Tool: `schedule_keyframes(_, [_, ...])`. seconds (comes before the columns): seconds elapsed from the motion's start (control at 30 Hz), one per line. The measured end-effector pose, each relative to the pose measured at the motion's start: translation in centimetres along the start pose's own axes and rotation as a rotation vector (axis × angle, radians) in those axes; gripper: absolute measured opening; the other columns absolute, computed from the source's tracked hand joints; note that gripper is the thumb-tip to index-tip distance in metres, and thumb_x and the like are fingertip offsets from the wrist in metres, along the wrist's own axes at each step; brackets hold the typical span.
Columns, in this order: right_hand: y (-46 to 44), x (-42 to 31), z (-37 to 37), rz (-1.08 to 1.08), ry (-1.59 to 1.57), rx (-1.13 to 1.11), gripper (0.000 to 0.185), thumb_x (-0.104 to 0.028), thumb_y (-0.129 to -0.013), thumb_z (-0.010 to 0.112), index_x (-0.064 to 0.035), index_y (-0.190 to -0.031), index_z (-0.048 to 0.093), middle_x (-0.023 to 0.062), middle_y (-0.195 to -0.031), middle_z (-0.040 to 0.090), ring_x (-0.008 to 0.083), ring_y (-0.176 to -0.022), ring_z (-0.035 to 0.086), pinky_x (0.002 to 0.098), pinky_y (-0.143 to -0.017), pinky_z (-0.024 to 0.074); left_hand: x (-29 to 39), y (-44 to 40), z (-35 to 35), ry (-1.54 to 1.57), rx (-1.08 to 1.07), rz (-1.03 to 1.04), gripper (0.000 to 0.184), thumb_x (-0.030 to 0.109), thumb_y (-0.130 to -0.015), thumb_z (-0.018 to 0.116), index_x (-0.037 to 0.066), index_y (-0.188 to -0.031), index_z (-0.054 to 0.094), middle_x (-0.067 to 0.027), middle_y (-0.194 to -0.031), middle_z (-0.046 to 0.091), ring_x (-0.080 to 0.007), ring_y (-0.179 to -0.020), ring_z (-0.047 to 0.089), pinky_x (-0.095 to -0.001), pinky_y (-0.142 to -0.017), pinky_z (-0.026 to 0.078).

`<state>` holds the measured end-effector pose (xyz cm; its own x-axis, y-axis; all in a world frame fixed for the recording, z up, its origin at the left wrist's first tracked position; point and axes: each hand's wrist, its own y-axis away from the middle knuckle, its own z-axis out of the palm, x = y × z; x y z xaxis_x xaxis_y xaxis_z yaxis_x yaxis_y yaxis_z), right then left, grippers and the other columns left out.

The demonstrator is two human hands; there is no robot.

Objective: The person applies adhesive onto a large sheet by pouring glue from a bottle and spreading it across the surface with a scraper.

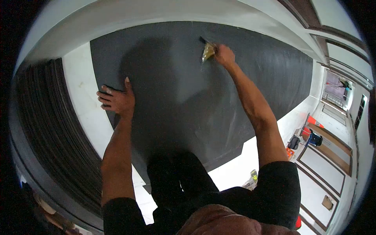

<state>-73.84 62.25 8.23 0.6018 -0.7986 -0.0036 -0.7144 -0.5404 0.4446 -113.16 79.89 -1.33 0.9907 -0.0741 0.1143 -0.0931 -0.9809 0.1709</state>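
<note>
A large dark grey sheet (188, 90) lies flat below me, with my knees on its near part. My left hand (119, 100) rests near the sheet's left edge, fingers spread, the fingertips reaching over the white floor beside it. Further out, toward the far edge, my right hand (225, 55) is closed around a scraper (208, 52) with a wide, shiny yellowish blade. Its blade is at the sheet's surface; whether it presses down I cannot tell. The handle is mostly hidden by my fingers.
A tall stack of dark sheets (58, 113) stands at the left. A pale wall (176, 11) curves along the far edge. A yellow-capped bottle-like item (253, 175) is by my right side. Further right are an orange cone (315, 122), bags (314, 138) and white panels (321, 164).
</note>
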Motion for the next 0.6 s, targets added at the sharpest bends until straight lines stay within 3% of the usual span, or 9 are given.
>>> schedule_keyframes(0.03, [1.3,0.0,1.4,-0.002,0.001,-0.005,0.041,-0.017,-0.090,0.065,-0.0113,-0.131,0.065,0.0197,-0.119,0.070,0.0394,-0.110,0.068,0.0499,-0.093,0.0533,-0.1,0.0,-0.2,0.004,-0.026,-0.004,0.121,0.089,-0.084,0.037,-0.003,-0.159,0.012,-0.0367,-0.161,0.008,-0.0518,-0.151,0.011,-0.0713,-0.116,0.010])
schedule_keyframes(0.1, [3.5,0.3,3.2,-0.088,0.150,-0.041,0.045,-0.019,-0.091,0.065,-0.0206,-0.136,0.063,0.0151,-0.120,0.071,0.0376,-0.110,0.068,0.0508,-0.093,0.0538,-0.2,0.0,-0.2,-0.006,-0.028,-0.018,0.122,0.089,-0.084,0.038,-0.003,-0.159,0.011,-0.0359,-0.162,0.007,-0.0506,-0.151,0.009,-0.0710,-0.116,0.009])
schedule_keyframes(0.2, [3.2,1.4,0.6,-0.173,0.153,-0.180,0.045,-0.015,-0.092,0.062,-0.0197,-0.136,0.063,0.0155,-0.122,0.070,0.0384,-0.111,0.067,0.0507,-0.092,0.0542,-0.1,0.2,0.1,-0.024,-0.037,-0.023,0.122,0.088,-0.085,0.041,-0.003,-0.159,0.010,-0.0347,-0.163,0.006,-0.0488,-0.153,0.006,-0.0707,-0.116,0.008])
schedule_keyframes(0.33, [-3.6,0.9,-2.6,-0.214,0.248,-0.121,0.046,-0.010,-0.092,0.058,-0.0172,-0.137,0.062,0.0157,-0.127,0.068,0.0387,-0.113,0.066,0.0505,-0.094,0.0543,-0.4,0.1,0.2,-0.047,-0.043,-0.018,0.121,0.086,-0.085,0.043,-0.004,-0.159,0.012,-0.0352,-0.162,0.006,-0.0494,-0.153,0.005,-0.0715,-0.116,0.008])
schedule_keyframes(0.43, [-7.1,2.2,0.4,-0.543,0.081,0.301,0.050,-0.004,-0.090,0.054,-0.0160,-0.138,0.060,0.0159,-0.132,0.065,0.0398,-0.115,0.065,0.0503,-0.098,0.0534,-0.4,0.2,-0.1,-0.025,-0.033,-0.002,0.119,0.085,-0.086,0.045,-0.005,-0.158,0.014,-0.0364,-0.162,0.007,-0.0506,-0.152,0.007,-0.0726,-0.115,0.010])
schedule_keyframes(0.57, [-2.7,5.6,3.1,-0.376,0.161,0.402,0.050,-0.008,-0.090,0.056,-0.0152,-0.139,0.059,0.0153,-0.131,0.066,0.0400,-0.116,0.064,0.0486,-0.099,0.0526,-0.4,0.3,-0.1,-0.025,-0.013,0.002,0.119,0.084,-0.086,0.047,-0.005,-0.157,0.015,-0.0375,-0.161,0.007,-0.0516,-0.151,0.009,-0.0738,-0.114,0.012])
schedule_keyframes(0.6, [-2.4,6.3,1.5,-0.122,0.115,0.211,0.047,-0.012,-0.090,0.057,-0.0118,-0.136,0.061,0.0164,-0.129,0.067,0.0404,-0.116,0.064,0.0480,-0.099,0.0525,-0.5,0.3,0.1,-0.033,0.013,0.013,0.119,0.084,-0.086,0.047,-0.005,-0.157,0.015,-0.0377,-0.160,0.008,-0.0517,-0.151,0.010,-0.0740,-0.113,0.013])
